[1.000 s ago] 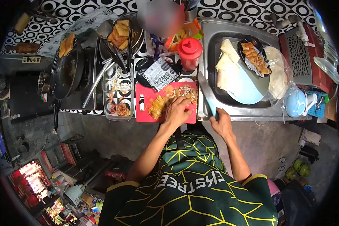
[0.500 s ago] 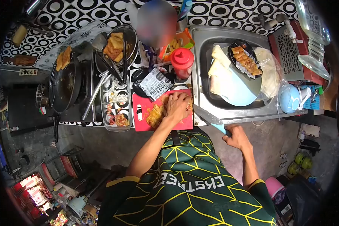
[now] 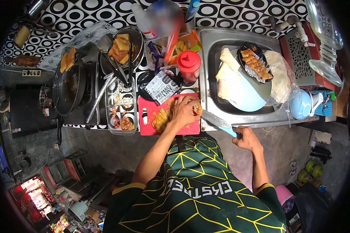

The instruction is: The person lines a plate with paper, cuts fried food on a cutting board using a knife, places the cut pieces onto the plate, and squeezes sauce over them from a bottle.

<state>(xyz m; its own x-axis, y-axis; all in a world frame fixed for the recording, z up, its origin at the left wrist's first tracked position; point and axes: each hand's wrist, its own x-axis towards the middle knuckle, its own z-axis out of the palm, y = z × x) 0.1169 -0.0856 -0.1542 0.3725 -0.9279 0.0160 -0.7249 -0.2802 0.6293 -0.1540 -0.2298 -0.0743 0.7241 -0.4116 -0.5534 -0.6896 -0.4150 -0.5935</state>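
On the red cutting board (image 3: 145,130), my left hand (image 3: 182,112) is closed over a fried filled pastry (image 3: 197,109), whose cut end with filling shows at the fingertips. Another golden fried pastry (image 3: 160,121) lies on the board left of that hand. My right hand (image 3: 248,139) grips the light blue handle of a knife (image 3: 220,123). The blade points up and left, close to the board's right edge and apart from the pastry. Behind the board stands a black tray (image 3: 145,80) with a printed paper liner (image 3: 161,87) in it.
A red squeeze bottle (image 3: 188,64) stands behind the board. On the sink (image 3: 206,50) at right rest a blue plate (image 3: 249,99) with wraps and a black tray of cut pastries (image 3: 254,62). Leftward are a clear filling container (image 3: 120,132), a strainer bowl of pastries (image 3: 120,46) and a pan (image 3: 68,93).
The knife has moved slightly right and down, away from the board. My left hand has shifted a little, and the pastry's cut end now shows beside its fingers.
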